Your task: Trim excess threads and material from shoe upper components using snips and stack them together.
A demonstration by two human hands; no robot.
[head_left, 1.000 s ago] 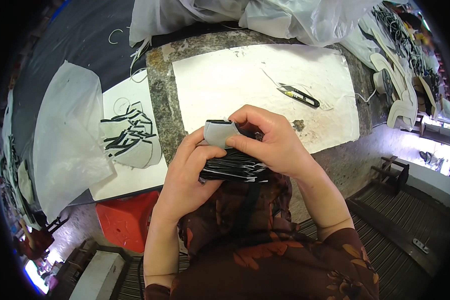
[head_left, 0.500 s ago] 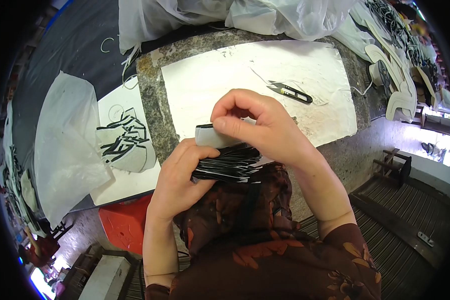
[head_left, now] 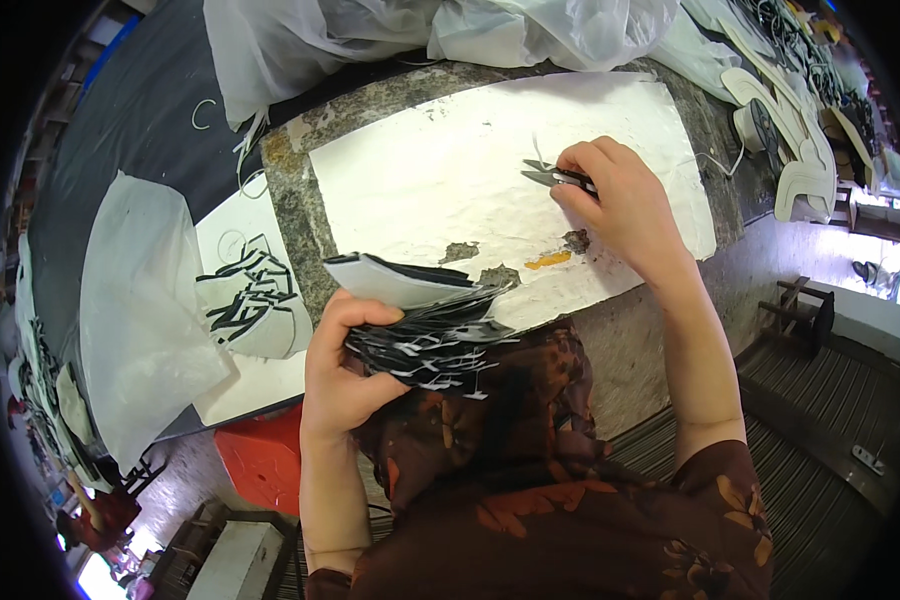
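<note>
Snips mid white sheet, right hand closed on them, bare sheet around. Left hand clamps black-white stack at near table edge. Plastic bags crowd far edge.

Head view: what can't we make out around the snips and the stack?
- Thread snips: handles hidden under the right hand; only the tips show.
- Stack of black and white cut pieces: left end covered by the left hand; piece count too fine to tell.
- White cut shapes: bent and blurred by the fisheye rim.
</note>
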